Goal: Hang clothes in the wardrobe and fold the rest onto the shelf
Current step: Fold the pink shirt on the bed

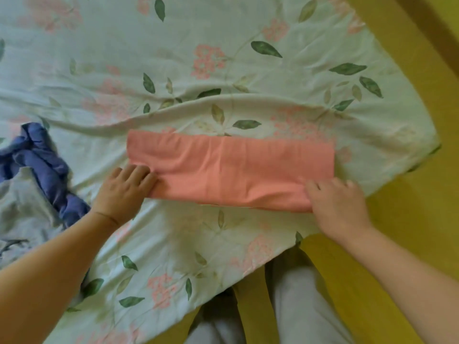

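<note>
A pink garment (231,170) lies folded into a long flat strip across the bed, near its front right corner. My left hand (124,189) is at the strip's left end, fingers curled round the lower left corner of the cloth. My right hand (335,202) is at the strip's right end, its fingertips tucked over the lower right corner. Both arms reach in from the bottom of the view.
The bed carries a pale floral sheet (198,70) with some wrinkles. A crumpled blue garment (44,167) and a grey one (22,209) lie at the left edge. Yellow floor (409,194) runs along the bed's right side. My legs in light trousers (293,306) stand at the bed's corner.
</note>
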A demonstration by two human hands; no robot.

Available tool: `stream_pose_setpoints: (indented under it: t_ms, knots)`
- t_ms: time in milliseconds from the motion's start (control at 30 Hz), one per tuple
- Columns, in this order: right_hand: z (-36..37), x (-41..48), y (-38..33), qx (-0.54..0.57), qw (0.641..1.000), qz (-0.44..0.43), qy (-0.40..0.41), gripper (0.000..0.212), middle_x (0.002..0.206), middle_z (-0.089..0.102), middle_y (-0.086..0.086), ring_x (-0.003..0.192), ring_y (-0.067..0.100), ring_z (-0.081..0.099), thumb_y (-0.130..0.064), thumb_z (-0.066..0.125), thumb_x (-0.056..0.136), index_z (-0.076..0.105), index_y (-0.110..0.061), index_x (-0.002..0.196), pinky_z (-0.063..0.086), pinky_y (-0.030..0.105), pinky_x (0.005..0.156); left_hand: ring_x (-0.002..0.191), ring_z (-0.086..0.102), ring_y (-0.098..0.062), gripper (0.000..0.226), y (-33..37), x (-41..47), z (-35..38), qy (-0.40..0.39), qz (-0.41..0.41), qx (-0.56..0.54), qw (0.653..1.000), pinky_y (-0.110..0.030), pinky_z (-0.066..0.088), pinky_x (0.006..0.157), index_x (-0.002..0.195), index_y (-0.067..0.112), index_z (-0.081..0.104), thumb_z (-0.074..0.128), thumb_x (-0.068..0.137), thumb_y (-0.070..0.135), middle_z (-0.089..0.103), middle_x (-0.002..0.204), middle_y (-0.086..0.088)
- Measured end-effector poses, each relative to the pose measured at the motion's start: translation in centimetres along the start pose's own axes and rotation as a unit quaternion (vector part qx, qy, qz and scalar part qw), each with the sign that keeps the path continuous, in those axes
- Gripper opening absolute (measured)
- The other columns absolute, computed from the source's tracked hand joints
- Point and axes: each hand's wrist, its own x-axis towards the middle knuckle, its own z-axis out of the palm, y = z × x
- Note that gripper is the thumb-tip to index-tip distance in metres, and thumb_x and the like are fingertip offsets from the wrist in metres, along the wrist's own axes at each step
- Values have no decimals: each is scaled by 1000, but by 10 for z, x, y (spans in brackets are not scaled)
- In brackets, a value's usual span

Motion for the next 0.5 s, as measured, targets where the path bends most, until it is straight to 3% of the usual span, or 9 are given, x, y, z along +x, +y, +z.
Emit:
stream_pose_setpoints:
  t_ms: [67,167,267,333,400,500]
  knots:
    - [21,-5,-11,-8,998,15,-64,38,93,68,6,88,31,65,-10,62,81,60,-20,118,40,38,67,85,59,-38,42,12,-7,13,-46,9,6,999,-48,44,68,117,6,58,59,75,2,63,110,-21]
    - [25,-5,-19,-14,989,37,-145,36,110,63,3,102,27,61,-17,54,87,48,-20,122,49,40,81,91,57,-40,62,28,-3,10,-156,-65,4,986,-51,46,73,121,4,63,75,60,1,61,116,-20]
    - [9,-2,-26,3,976,47,-213,45,117,59,3,110,26,57,-26,58,80,44,-20,122,46,42,88,92,55,-39,50,47,13,-10,-231,-147,1,962,-52,45,81,113,6,63,72,63,5,59,109,-17]
    - [-12,6,-31,12,974,63,-218,41,120,58,4,115,27,54,-27,57,80,50,-20,120,43,44,92,100,56,-39,38,65,29,-30,-235,-214,2,948,-56,42,96,111,9,63,61,74,6,59,109,-15]
    - [-30,18,-39,65,985,83,-137,36,125,57,6,119,28,51,-26,53,88,57,-19,123,41,45,99,123,51,-37,47,91,51,-46,-167,-261,-54,949,-56,32,112,130,14,58,51,83,9,56,131,-14]
    - [-38,42,-69,222,970,70,72,45,152,45,12,142,32,37,-26,40,102,47,-12,144,29,49,118,152,24,-27,59,133,93,-56,-36,-215,-223,950,-49,13,126,155,16,36,42,96,12,32,163,-8]
